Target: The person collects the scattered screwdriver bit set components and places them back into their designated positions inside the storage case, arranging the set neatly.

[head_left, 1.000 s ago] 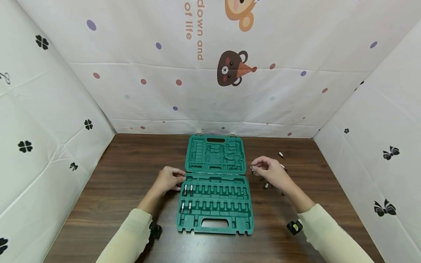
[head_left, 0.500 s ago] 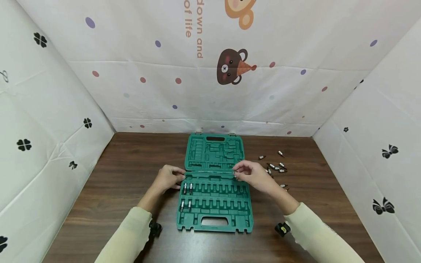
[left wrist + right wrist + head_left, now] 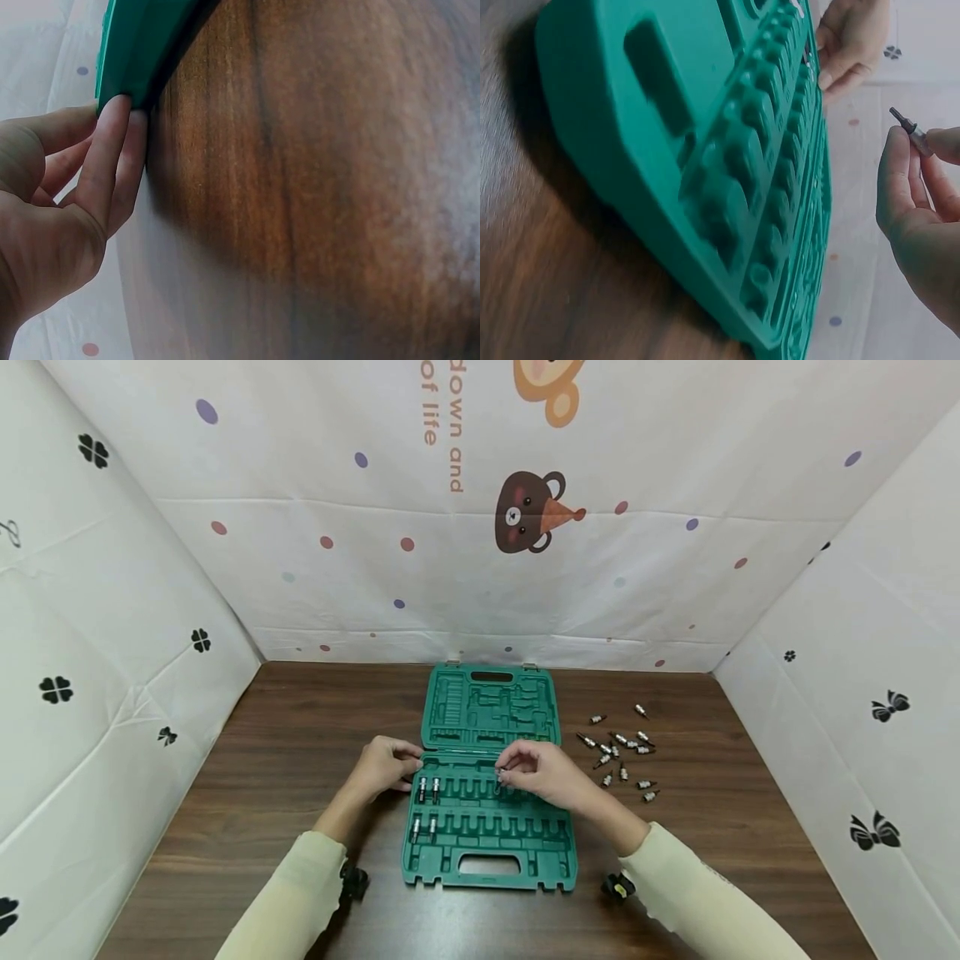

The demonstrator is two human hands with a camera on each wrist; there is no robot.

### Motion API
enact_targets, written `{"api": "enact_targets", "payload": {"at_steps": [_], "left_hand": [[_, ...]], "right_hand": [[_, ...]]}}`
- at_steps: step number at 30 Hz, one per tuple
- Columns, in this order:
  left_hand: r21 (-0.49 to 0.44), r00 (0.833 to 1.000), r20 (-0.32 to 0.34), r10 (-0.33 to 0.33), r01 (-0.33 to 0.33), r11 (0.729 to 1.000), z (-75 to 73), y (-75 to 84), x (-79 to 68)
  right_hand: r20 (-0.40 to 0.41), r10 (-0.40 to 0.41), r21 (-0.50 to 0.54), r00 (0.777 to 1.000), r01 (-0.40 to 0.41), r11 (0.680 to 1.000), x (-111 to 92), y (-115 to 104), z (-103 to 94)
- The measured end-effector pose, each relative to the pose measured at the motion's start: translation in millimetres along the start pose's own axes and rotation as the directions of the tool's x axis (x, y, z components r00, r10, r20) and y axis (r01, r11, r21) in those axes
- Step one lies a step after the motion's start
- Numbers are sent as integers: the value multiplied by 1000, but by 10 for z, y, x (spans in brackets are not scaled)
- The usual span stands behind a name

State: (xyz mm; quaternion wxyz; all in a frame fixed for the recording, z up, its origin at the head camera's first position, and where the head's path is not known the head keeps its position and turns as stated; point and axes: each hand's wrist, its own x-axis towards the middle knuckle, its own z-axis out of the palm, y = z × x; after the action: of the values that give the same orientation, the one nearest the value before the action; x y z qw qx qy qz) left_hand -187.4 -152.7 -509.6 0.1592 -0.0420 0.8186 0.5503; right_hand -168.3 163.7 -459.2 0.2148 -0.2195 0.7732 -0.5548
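A green tool case [image 3: 491, 881] lies unfolded on the table, lid toward the wall. My left hand [image 3: 384, 766] holds its left rim near the hinge; in the left wrist view, the fingers [image 3: 112, 142] meet the case's side [image 3: 142, 52]. Above the upper row of slots, my right hand [image 3: 543, 772] pinches a bit socket [image 3: 498, 777] between thumb and fingertips. The right wrist view shows this bit socket [image 3: 911, 129] tilted, its dark bit pointing away from the fingers, apart from the case. At the left, bit sockets [image 3: 436, 790] sit in both rows.
Several loose bit sockets [image 3: 623, 772] lie scattered on the brown wooden table [image 3: 322, 710] to the right of the case. White printed cloth [image 3: 450, 577] stands as walls at the back and both sides.
My right hand has moved left from beside the case to over its upper row, carrying the bit socket. My left hand stays at the rim.
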Motion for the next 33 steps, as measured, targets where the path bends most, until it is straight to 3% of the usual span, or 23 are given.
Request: {"api": "enact_targets", "payload": {"at_steps": [5,18,33], "left_hand": [[2,1000,7,-1,1,1000,4,10,-17],[14,1000,-4,0,0,1000,23,24,-28],[19,1000,-13,14,-13,1000,25,26,1]], "right_hand": [[37,-27,-24,999,28,999,37,11,109],[120,4,-78,993,5,997,84,33,397],[176,5,-227,984,36,973,209,-13,627]]}}
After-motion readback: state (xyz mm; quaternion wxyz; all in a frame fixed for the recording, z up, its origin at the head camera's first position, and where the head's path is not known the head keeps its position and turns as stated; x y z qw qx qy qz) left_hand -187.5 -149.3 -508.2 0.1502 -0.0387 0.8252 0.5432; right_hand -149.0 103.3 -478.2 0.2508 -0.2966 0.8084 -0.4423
